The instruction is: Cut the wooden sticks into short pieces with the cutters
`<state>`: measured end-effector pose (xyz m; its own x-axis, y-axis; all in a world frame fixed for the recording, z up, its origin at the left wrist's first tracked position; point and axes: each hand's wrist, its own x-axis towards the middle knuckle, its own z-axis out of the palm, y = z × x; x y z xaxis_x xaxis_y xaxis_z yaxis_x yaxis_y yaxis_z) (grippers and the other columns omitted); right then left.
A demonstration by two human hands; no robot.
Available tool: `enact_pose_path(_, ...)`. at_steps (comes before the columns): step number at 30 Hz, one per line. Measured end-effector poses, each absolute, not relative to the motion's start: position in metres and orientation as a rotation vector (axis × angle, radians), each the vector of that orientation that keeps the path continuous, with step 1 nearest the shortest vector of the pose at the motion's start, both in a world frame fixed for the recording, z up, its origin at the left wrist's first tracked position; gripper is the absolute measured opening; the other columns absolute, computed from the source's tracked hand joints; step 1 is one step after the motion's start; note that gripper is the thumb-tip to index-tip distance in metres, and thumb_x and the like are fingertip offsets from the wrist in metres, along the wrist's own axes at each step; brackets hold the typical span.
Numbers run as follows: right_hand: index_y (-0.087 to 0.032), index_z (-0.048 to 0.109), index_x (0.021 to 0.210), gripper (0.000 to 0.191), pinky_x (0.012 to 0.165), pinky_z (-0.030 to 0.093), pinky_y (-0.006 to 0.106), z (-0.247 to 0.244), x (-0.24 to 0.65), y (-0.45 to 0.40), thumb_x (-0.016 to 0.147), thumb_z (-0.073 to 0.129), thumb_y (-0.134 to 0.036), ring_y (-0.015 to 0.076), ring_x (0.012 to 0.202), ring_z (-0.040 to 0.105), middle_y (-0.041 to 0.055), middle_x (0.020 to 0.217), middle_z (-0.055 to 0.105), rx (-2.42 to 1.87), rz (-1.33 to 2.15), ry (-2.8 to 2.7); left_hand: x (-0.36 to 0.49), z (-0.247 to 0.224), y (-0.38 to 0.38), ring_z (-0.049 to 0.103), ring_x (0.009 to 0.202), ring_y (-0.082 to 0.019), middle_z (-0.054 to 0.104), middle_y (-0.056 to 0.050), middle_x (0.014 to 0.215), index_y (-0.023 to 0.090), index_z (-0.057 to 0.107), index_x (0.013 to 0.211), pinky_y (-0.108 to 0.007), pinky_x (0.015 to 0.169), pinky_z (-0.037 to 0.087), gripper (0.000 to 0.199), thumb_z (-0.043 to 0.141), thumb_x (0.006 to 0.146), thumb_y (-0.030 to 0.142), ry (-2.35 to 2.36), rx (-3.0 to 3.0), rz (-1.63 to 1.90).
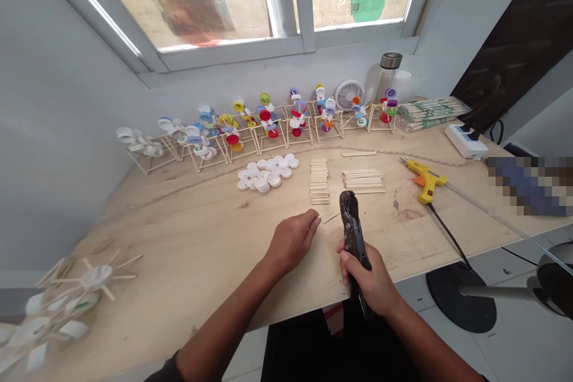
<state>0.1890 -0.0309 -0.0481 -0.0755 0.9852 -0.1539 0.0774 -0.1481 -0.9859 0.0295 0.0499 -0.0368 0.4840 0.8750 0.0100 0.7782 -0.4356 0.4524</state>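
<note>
The right hand (pixel 369 277) is closed firmly around the handles of dark metal cutting pliers (pixel 353 233), held upright with the head pointing up and away from the person. The left hand (pixel 292 242) sits just beside the pliers above the wooden counter (pixel 179 239), its fingers curled together; whether they pinch anything is too small to tell. A short piece of wooden stick (pixel 331 218) lies between the hands. Beyond are a narrow stack of flat wooden sticks (pixel 319 182), a wider pile of sticks (pixel 363 181) and loose white bottle caps (pixel 266 172). A yellow hot glue gun (pixel 425 182) lies to the right. Colourful bottle-cap models on stick frames (pixel 255 125) line the wall.
</note>
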Motion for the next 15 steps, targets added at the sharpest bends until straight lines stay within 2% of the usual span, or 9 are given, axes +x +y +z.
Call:
enact_pose_path(6,-0.016,0.049,0.086,0.016,0.049,0.039,0.023,-0.049,0.191,-0.032,0.083,0.044,-0.031,0.0109,0.046,0.047,-0.0055,0.052,0.046,-1.266,1.337,-1.204,0.061,-0.050,0.063,0.056,0.080,-0.016,0.059,-0.003,0.095,0.022,0.052,0.089,-0.023,0.060,0.038,0.022,0.032,0.088,0.031,1.458,2.498,0.176)
enact_pose_path(15,-0.016,0.048,0.085,0.018,0.049,0.039,0.024,-0.051,0.195,-0.035,0.083,0.044,-0.033,0.0107,0.046,0.047,-0.0052,0.053,0.047,-1.209,1.345,-1.183,0.067,-0.059,0.064,0.055,0.080,-0.016,0.054,-0.003,0.102,0.023,0.050,0.094,-0.024,0.055,0.036,0.018,0.035,0.087,0.031,1.522,2.486,0.101)
